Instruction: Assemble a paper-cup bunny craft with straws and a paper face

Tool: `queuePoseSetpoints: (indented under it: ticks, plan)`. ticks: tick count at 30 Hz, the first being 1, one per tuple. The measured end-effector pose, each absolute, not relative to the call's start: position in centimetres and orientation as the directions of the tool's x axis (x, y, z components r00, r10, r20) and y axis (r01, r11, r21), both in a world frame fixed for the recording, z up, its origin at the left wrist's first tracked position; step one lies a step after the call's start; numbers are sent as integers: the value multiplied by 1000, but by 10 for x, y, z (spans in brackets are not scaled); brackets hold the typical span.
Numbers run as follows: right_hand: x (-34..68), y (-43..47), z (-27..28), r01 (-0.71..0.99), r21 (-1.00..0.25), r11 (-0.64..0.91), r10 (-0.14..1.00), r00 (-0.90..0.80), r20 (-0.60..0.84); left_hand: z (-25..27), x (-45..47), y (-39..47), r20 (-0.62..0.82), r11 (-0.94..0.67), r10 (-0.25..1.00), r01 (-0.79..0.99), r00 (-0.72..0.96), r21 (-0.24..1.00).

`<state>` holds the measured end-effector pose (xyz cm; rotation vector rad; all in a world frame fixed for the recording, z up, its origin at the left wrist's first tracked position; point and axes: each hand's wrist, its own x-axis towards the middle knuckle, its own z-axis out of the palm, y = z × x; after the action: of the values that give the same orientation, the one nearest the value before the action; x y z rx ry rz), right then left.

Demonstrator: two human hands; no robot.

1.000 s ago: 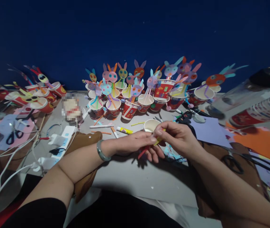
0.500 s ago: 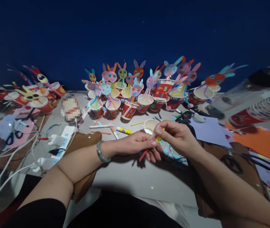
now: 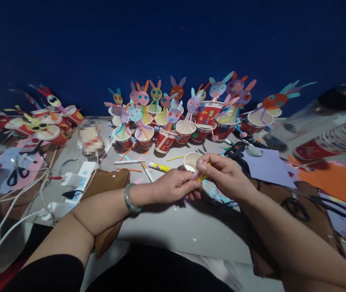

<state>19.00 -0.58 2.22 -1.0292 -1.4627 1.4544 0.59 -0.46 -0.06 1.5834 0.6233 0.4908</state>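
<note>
We've got our left hand and right hand both pinching this little narrow pink-and-yellow piece, round white-insided paper cup just behind.

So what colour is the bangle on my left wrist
The bangle is greyish green; the head view shows it best.

Cup row behind hands, single cup between; glue stick left of single cup, power strip farther left.

Near tabletop leaves passage; cups block beyond.
</note>
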Motion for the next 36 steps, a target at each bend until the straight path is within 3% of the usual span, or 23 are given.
queuePoseSetpoints:
  ticks: [8,10,16,24,27,33,36]
  plan:
    - [192,-7,28,137,-983,123,937,-343,69,-4,3,6,-172,312,463,22,870,950]
    - [193,-8,28,139,-983,116,930,-364,59,-3,0,8,-151,286,461,15,875,958]
    - [196,-9,28,181,-975,125,911,-411,40,10,-6,8,-30,-68,541,80,840,995]
    - [194,-6,23,295,-910,292,913,-371,172,0,0,9,-77,137,596,-7,799,991]
    - [192,-7,22,303,-910,283,916,-366,163,-4,1,9,-83,125,611,8,787,992]
    - [189,-9,23,316,-904,287,927,-330,179,-4,1,7,14,-63,713,44,701,997]
    - [190,-9,23,324,-906,273,930,-329,163,-3,1,7,-28,-10,694,49,719,999]
